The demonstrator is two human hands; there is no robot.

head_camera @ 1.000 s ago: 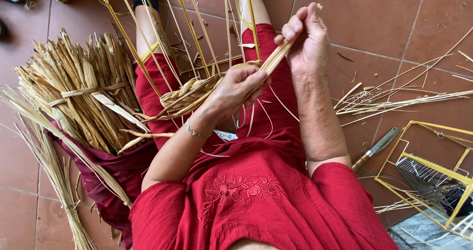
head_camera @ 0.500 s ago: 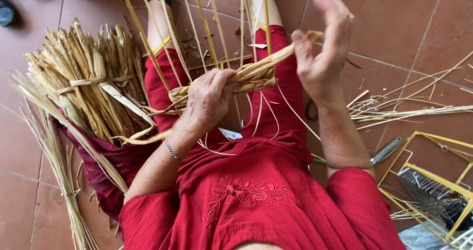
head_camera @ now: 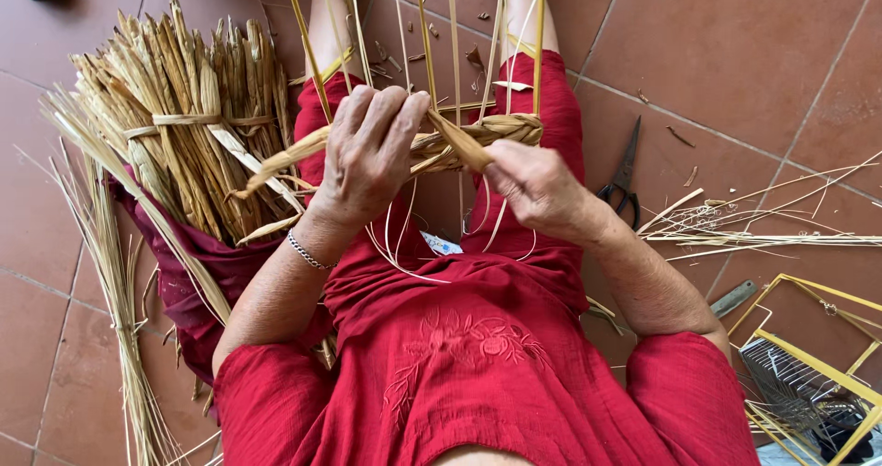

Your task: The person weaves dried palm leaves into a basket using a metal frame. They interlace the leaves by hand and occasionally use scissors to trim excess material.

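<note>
yellow frame (head_camera: pixel 423 25) cut off at top edge, left hand (head_camera: pixel 367 153) hiding braid (head_camera: pixel 459 140) middle

- black scissors (head_camera: pixel 624 174) flat on the tile floor (head_camera: pixel 735 52)
- tied bundle of dry reeds (head_camera: pixel 188 126) on a maroon cloth (head_camera: pixel 197 282)
- loose straw stalks (head_camera: pixel 763 238) near the scissors
- yellow wire frame (head_camera: pixel 808 356) in the corner
</note>
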